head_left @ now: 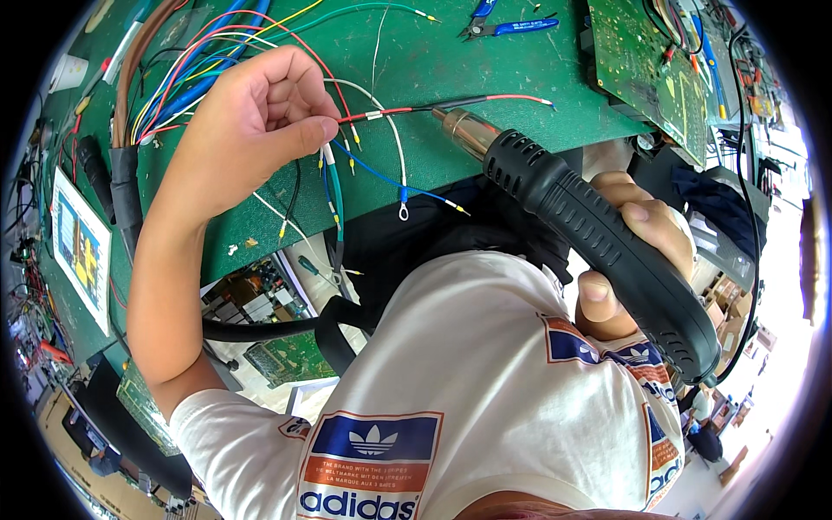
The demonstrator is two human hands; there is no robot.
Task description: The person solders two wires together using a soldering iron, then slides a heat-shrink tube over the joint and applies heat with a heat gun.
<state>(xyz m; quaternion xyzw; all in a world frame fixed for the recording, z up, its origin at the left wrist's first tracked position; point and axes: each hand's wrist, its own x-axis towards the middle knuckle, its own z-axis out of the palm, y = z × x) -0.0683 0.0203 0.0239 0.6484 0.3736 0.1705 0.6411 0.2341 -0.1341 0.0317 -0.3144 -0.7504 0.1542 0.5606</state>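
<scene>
My left hand (282,121) is closed, thumb and forefinger pinching a red wire (399,111) that stretches to the right over the green mat. Partway along this wire sits a black sleeve (459,101), with a white band nearer my fingers. My right hand (637,234) wraps round a black hot air gun (598,230). The gun's metal nozzle (466,132) points up and left, close to the black sleeve; whether they touch I cannot tell. Around and below my left hand hang loose wires with crimped tips, among them a blue wire (403,184) and a white wire ending in a ring terminal (404,211).
Blue flush cutters (511,26) lie at the far side of the green mat (485,69). A green circuit board (646,65) stands at the right. A thick brown cable (130,78) fans into coloured wires at the left. The gun's black cord (752,260) runs up the right side.
</scene>
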